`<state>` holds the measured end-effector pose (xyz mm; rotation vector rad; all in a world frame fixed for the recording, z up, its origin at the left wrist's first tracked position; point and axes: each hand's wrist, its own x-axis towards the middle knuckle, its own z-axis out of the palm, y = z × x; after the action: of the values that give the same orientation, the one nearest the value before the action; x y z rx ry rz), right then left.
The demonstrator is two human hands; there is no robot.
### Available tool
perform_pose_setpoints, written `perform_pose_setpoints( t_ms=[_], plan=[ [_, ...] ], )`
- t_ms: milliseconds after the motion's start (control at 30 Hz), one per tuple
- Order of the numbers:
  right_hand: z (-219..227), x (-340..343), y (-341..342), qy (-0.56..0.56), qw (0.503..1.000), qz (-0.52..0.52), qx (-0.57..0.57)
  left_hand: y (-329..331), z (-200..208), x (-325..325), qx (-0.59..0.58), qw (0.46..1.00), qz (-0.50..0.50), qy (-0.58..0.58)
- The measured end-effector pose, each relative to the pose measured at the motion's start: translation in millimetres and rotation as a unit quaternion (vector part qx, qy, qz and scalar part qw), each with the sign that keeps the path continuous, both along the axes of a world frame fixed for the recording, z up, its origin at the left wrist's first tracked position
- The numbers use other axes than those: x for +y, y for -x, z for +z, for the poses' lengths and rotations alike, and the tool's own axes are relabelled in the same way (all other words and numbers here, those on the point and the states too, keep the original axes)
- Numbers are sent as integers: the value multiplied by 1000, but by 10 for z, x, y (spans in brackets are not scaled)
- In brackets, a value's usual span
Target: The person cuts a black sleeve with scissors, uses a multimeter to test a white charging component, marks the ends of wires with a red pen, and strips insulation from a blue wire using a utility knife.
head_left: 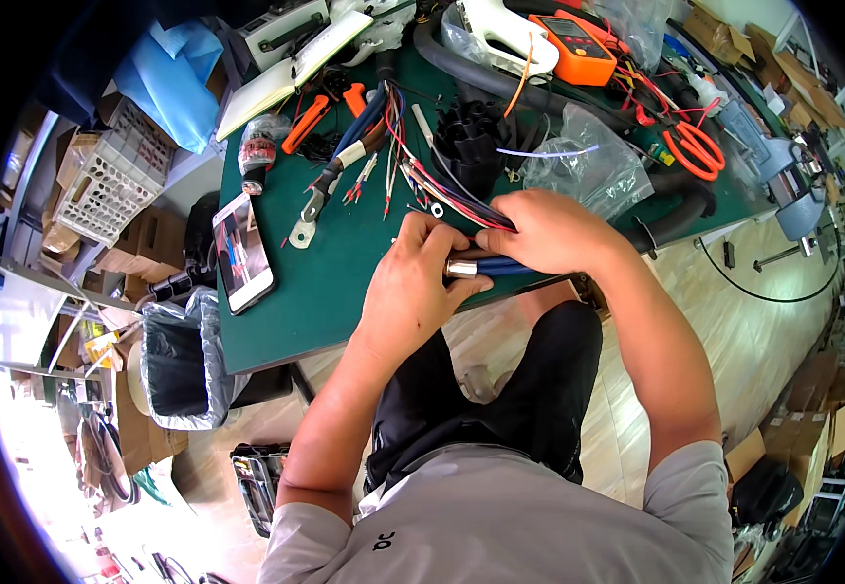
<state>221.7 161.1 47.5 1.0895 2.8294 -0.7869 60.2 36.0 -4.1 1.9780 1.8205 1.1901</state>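
Note:
At the table's near edge, my left hand (410, 277) is closed around the end of a cable bundle, its thumb by a shiny metal sleeve (461, 269) on a cable. Blue insulated cable (502, 266) runs right from there, under my other hand. My right hand (552, 232) is closed on thin red, black and white wires (454, 198), its fingertips close to my left fingers. What lies between the fingertips is hidden. Beyond them, another cable end bears a metal ring lug (302, 232). Several thin wires with red tips (354, 193) fan out next to it.
A phone (242, 255) and a bottle (256, 156) lie on the green table (330, 302). Farther back are orange-handled pliers (306, 125), a notebook (291, 73), an orange multimeter (578, 49), clear plastic bags (588, 170) and red-handled scissors (695, 151). A lined bin (184, 360) stands left.

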Motion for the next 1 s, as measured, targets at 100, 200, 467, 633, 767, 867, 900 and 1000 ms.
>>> perform_pose_setpoints(
  t_ms=[100,200,467,633,767,867,900,1000],
  plan=[
    [8,56,67,12,998,34,-45,7,24,3,11,1000,-2,8],
    [66,11,76,7,998,33,-59,5,-8,-19,10,1000,-6,7],
    [-84,35,-76,21,995,26,96,12,0,-21,7,999,-21,24],
    [-243,-114,-136,-130,967,31,217,5,-2,-3,23,999,-21,-22],
    [-298,-261,-167,-307,909,39,279,11,-26,22,51,998,-36,-33],
    [-339,-341,-296,-343,879,-39,328,-9,-2,-12,42,999,-22,-3],
    [-318,-360,-342,-385,861,-90,321,-14,0,-9,42,999,-20,-4],
    [-354,-294,-498,-408,804,-216,376,-12,20,0,40,999,-17,0]
  ],
)
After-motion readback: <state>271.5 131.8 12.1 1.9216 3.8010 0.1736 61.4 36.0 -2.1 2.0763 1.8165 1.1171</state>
